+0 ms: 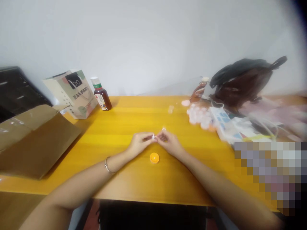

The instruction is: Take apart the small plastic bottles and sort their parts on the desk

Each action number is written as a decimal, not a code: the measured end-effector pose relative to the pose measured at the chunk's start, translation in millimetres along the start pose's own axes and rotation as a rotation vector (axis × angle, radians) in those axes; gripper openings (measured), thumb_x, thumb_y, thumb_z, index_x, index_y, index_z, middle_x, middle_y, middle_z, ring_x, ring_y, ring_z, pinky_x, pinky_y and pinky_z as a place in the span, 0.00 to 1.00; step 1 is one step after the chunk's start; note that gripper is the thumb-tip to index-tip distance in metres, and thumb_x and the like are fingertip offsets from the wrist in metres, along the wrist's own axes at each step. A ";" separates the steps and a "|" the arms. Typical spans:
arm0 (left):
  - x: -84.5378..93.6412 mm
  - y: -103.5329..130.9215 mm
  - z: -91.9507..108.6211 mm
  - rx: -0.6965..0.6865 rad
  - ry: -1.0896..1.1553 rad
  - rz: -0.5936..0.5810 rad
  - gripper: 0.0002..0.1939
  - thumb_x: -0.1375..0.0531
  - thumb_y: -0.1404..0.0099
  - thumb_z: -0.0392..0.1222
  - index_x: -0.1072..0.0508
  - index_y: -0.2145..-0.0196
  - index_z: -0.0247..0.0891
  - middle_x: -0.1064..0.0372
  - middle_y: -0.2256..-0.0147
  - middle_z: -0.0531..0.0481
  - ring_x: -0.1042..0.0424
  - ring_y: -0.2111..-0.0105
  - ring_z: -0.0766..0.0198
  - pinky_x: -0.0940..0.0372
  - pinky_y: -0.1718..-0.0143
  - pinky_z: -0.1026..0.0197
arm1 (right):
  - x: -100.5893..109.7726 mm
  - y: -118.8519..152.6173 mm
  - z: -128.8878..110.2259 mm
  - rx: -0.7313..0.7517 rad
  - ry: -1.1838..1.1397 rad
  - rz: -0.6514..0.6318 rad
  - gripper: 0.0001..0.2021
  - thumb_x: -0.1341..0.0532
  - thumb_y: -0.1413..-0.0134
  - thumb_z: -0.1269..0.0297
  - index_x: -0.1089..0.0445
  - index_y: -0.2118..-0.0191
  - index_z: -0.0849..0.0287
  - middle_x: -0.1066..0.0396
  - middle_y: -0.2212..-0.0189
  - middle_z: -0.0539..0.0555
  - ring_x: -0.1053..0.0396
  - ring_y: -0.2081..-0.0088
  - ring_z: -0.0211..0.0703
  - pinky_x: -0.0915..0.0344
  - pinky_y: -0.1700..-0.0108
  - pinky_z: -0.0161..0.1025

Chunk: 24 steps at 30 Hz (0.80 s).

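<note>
My left hand pinches a small white piece between thumb and fingertips above the table. My right hand meets it there, its fingers pinched together at the right side of the same piece. What the piece is cannot be made out. Just below the hands lies a small round orange cup-like thing, bright in its centre. A little white bit shows just past my right fingers, too blurred to name.
On the yellow wooden table, a brown cardboard box, paper bag and dark-red bottle stand left. At right are another bottle, a pale round cluster, a dark bag, and papers.
</note>
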<state>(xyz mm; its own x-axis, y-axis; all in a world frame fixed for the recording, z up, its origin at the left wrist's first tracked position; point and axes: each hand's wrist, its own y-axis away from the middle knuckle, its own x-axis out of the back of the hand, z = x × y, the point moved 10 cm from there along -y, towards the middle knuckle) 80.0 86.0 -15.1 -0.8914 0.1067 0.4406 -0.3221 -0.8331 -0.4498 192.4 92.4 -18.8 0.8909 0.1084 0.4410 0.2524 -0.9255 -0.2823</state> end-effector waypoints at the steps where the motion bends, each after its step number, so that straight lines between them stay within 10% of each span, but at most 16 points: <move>1: 1.4 0.5 3.3 -0.037 -0.039 0.001 0.12 0.41 0.43 0.47 0.26 0.65 0.36 0.27 0.69 0.49 0.29 0.69 0.65 0.34 0.65 0.65 | 1.1 -1.0 3.5 -0.016 -0.003 0.003 0.05 0.42 0.54 0.63 0.36 0.74 0.58 0.31 0.78 0.49 0.35 0.76 0.35 0.37 0.72 0.34; 11: 9.5 0.8 6.6 -0.164 -0.227 0.004 0.11 0.42 0.41 0.46 0.27 0.63 0.39 0.28 0.67 0.49 0.29 0.67 0.66 0.35 0.62 0.65 | 74.9 -12.6 35.9 -0.172 0.031 0.355 0.13 0.41 0.55 0.54 0.35 0.76 0.59 0.29 0.76 0.52 0.33 0.73 0.39 0.37 0.68 0.37; 24: 7.7 -2.1 0.3 -0.107 -0.206 -0.003 0.12 0.41 0.42 0.47 0.27 0.63 0.39 0.29 0.69 0.49 0.31 0.69 0.66 0.36 0.64 0.64 | 47.7 -24.9 44.4 -0.082 0.307 0.207 0.07 0.39 0.60 0.62 0.35 0.80 0.58 0.37 0.79 0.49 0.39 0.74 0.38 0.41 0.70 0.36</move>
<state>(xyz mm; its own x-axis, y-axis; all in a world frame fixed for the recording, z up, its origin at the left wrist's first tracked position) 73.9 88.5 -10.5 -0.8101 -0.0133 0.5861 -0.3663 -0.7692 -0.5237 245.4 136.7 -28.5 0.7620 -0.1864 0.6201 0.0368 -0.9437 -0.3289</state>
